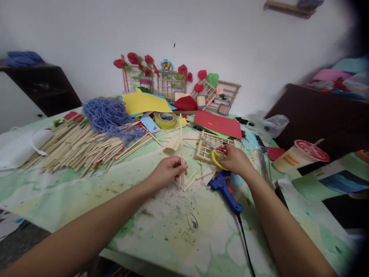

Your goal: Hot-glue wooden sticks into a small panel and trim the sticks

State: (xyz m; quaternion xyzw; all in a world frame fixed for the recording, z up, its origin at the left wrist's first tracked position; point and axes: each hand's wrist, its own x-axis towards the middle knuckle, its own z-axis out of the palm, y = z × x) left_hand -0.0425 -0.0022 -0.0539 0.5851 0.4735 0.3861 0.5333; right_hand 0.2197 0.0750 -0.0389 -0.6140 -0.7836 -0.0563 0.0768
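Note:
My left hand (170, 172) pinches thin wooden sticks (181, 134) upright above the table; they look like a pair, though I cannot tell the exact number. With curled fingers my right hand (238, 159) grips the scissors (216, 158), which have yellow and red handles. The scissor blades point left over a small stick lattice (201, 148) lying flat. Below my right hand rests a blue glue gun (227, 192) with a black cord. Short cut stick pieces (191, 181) are scattered between my hands. A small panel of joined sticks (173, 143) stands behind my left hand.
A large heap of sticks (75, 148) and tangled blue yarn (105, 113) cover the left side. Behind are a tape roll (165, 120), red card (219, 124) and stick trellises with red flowers (170, 82). A sealed drink cup (300, 156) stands at right.

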